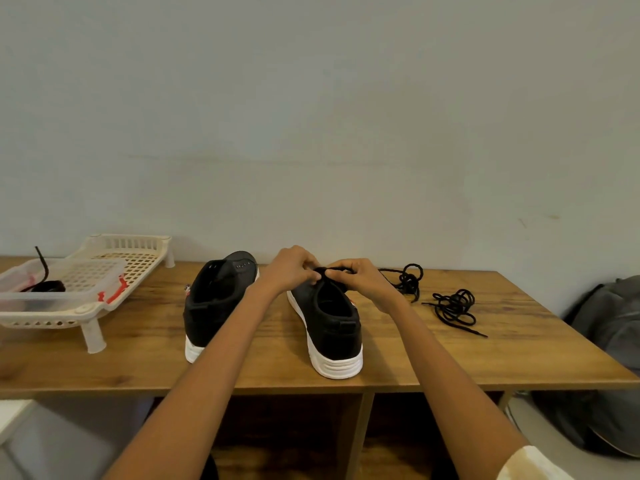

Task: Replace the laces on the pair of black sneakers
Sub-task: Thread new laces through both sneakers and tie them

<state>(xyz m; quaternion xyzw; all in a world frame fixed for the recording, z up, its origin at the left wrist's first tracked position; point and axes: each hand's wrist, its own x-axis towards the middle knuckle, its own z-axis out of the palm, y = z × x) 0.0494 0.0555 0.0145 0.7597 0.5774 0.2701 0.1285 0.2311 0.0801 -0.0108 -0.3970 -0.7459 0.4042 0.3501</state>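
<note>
Two black sneakers with white soles stand on the wooden table (415,358), heels toward me. The left sneaker (214,303) has open eyelets with no lace visible. Over the front of the right sneaker (329,323) my left hand (292,268) and my right hand (360,280) meet, both pinching a black lace (334,270) at the tongue. One loose black lace (408,278) lies tangled just right of my right hand, and another loose black lace (453,308) lies further right.
A cream plastic rack (138,258) on legs stands at the back left, with a clear tub (69,289) holding a black lace (45,285) on it. A grey bag (609,327) sits beside the table's right end. A wall rises behind the table.
</note>
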